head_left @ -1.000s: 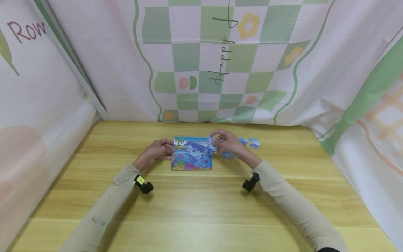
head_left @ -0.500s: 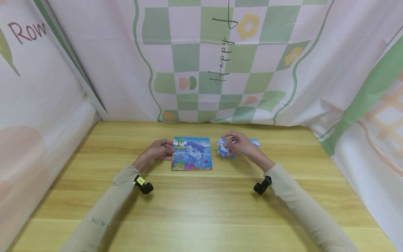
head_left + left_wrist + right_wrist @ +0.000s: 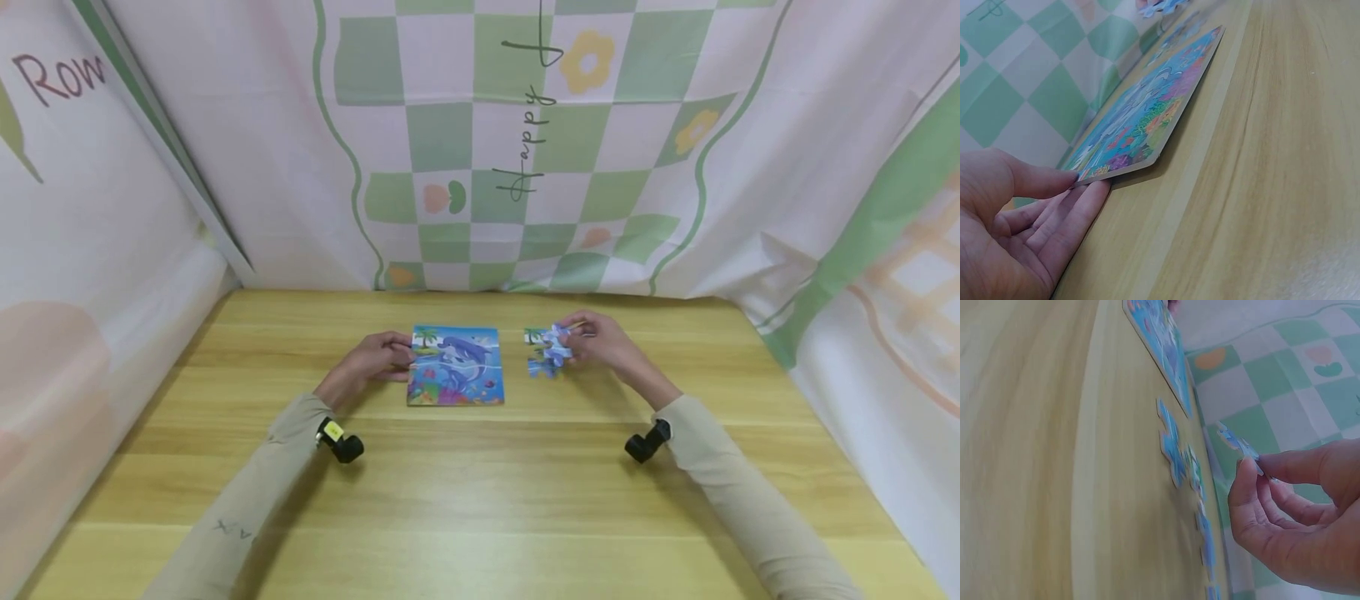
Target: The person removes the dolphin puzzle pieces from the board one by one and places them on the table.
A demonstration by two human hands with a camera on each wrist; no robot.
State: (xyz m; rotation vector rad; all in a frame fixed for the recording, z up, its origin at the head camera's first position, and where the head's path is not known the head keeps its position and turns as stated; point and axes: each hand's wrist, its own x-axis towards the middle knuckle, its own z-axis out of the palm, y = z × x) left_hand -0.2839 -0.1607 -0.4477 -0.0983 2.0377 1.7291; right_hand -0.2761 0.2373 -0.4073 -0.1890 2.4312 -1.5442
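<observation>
Blue-and-white, knob-edged jigsaw piece (image 3: 1238, 442), thin and flat, pinched between the thumb and fingers of my right hand (image 3: 602, 342) above the yellow-brown, wood-grained table (image 3: 465, 500). Below it, knobbed blue loose pieces (image 3: 540, 368) lie flat; farther left, my left hand (image 3: 381, 357) pinches the left edge of the dolphin-printed blue board (image 3: 456, 367). A slackened right grip could drop the piece; a left-hand tug could shift the board.
</observation>
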